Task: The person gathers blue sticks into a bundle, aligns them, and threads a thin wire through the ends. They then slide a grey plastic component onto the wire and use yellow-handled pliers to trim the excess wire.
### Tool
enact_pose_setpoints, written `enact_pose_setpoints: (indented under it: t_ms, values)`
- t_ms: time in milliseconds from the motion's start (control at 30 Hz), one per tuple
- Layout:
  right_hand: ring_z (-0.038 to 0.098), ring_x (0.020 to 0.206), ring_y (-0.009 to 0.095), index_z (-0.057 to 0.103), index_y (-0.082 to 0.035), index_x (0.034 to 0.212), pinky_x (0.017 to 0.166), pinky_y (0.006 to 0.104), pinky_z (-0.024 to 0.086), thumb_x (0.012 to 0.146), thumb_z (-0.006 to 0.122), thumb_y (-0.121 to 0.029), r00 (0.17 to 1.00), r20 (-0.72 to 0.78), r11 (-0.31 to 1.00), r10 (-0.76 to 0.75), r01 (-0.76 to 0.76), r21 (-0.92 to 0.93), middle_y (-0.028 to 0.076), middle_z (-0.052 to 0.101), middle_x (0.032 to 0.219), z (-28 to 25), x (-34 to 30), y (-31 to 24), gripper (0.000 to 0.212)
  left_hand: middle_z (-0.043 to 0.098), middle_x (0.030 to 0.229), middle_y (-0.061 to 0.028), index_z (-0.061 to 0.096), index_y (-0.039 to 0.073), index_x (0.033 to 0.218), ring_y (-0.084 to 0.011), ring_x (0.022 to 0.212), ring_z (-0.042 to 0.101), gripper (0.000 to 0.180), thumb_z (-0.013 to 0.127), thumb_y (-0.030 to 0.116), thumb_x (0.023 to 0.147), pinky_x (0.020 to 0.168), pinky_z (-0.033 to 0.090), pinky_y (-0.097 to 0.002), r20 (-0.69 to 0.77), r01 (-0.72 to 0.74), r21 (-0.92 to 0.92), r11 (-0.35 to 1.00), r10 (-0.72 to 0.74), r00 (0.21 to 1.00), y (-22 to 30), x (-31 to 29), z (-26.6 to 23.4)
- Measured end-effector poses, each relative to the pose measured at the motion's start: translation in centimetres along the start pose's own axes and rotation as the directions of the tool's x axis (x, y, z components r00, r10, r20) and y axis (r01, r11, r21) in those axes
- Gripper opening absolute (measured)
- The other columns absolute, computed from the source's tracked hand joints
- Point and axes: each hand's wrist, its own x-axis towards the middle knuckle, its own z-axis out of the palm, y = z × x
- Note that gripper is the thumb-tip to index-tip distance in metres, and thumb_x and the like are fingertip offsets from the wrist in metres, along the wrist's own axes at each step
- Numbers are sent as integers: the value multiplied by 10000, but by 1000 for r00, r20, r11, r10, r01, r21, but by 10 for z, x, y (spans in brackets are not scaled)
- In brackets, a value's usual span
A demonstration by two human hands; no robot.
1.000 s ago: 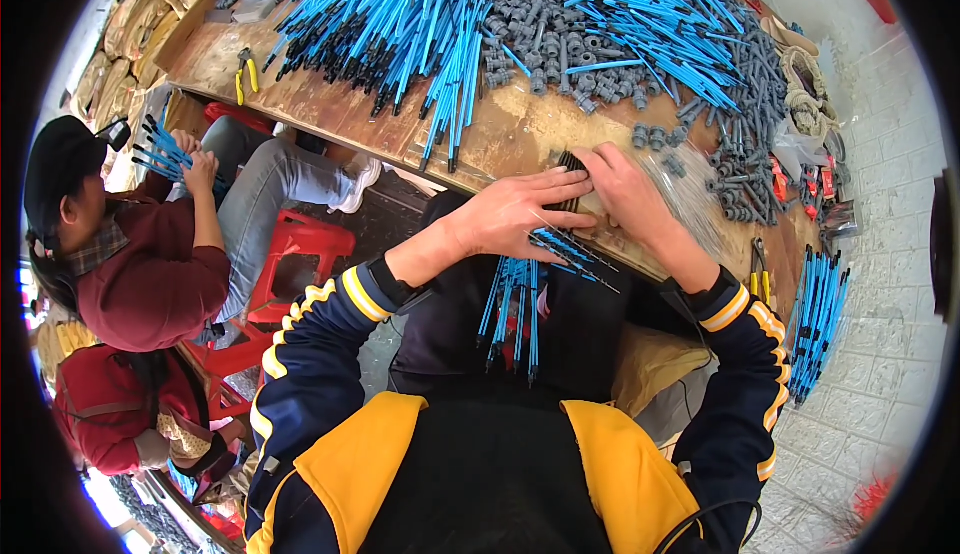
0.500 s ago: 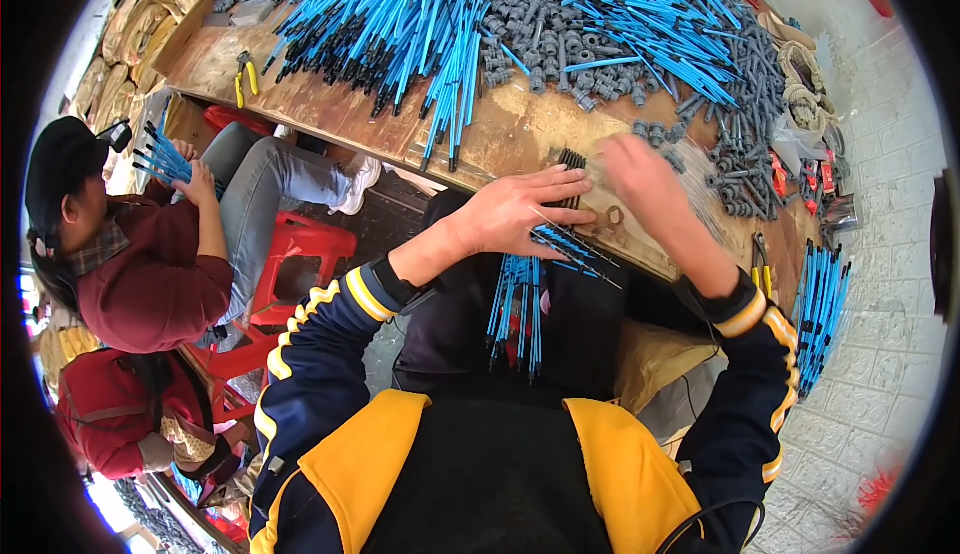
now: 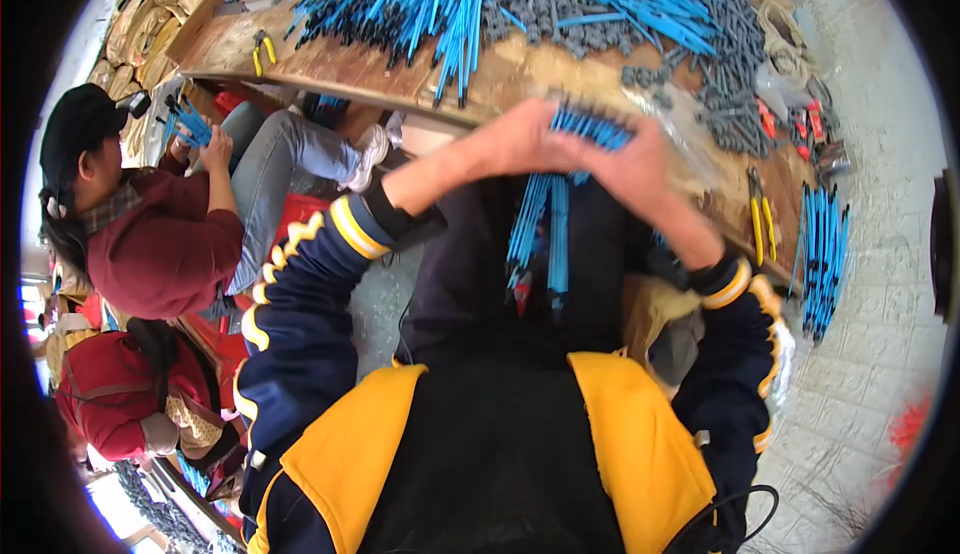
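Both my hands are wrapped round a bundle of thin blue rods with black ends (image 3: 592, 128) at the table's near edge. My left hand (image 3: 522, 140) grips its left side. From the right, my right hand (image 3: 632, 166) closes over the bundle, slightly smeared by motion. Some fingers are hidden behind the rods. More blue rods (image 3: 540, 229) hang below my hands, over my dark-clothed lap; whether they belong to the same bundle I cannot tell.
Heaps of blue rods (image 3: 400, 4) and grey plastic fittings (image 3: 728, 94) cover the wooden table (image 3: 350, 72). Yellow-handled pliers (image 3: 263, 52) lie at left, another pair (image 3: 762, 216) at right, beside a blue rod bundle (image 3: 823, 254). A seated co-worker (image 3: 165, 224) at left holds similar rods.
My right hand has come from the tabletop onto the rods. My left hand, earlier spread, has closed round them. The bundle is now held up between both hands. The view has shifted.
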Motion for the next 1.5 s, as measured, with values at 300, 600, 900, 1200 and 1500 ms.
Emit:
enact_pose_setpoints:
  t_ms: [300, 600, 900, 1200, 1500]
  values:
    - [697, 1000, 178, 663, 47, 1149, 906, 324, 552, 903, 676, -42, 970, 212, 912, 120, -192, 363, 111, 729, 1062, 15, -73, -19, 261, 697, 979, -64, 631, 58, 1184, -176, 921, 651, 504, 841, 241, 764, 848, 534, -336, -82, -29, -51, 998, 25, 996, 12, -71, 86]
    - [698, 1001, 192, 655, 42, 1168, 913, 325, 545, 901, 682, -80, 910, 278, 791, 309, -408, 456, 121, 725, 1084, 37, -107, 29, 295, 698, 962, -33, 645, 32, 1125, -114, 956, 643, 425, 818, 256, 808, 833, 535, -307, 73, 226, -62, 972, -221, 973, -42, -86, 123]
    - [689, 912, 162, 676, 39, 1109, 863, 314, 551, 889, 683, -102, 916, 251, 799, 313, -397, 451, 94, 729, 983, 23, -92, 47, 261, 710, 903, -54, 696, 36, 1027, -158, 890, 664, 368, 793, 308, 799, 828, 519, -307, 315, 220, 66, 973, -229, 921, -37, -65, 82]
    - [670, 949, 92, 697, 15, 1130, 827, 245, 531, 886, 730, -76, 846, 341, 589, 410, -531, 610, 47, 737, 1007, 24, -114, 45, 262, 703, 969, -49, 727, 110, 1094, -194, 916, 669, 231, 705, 128, 865, 802, 528, -316, -199, 84, 325, 942, -19, 980, -9, 95, 9]
    - [705, 993, 201, 669, 45, 1145, 871, 317, 559, 882, 720, -36, 827, 355, 614, 435, -561, 555, 98, 729, 1049, 8, -103, 54, 281, 614, 906, -53, 702, 124, 1016, -262, 880, 599, 322, 806, 127, 712, 749, 521, -378, -71, -256, 819, 513, 532, 844, -32, 195, 25]
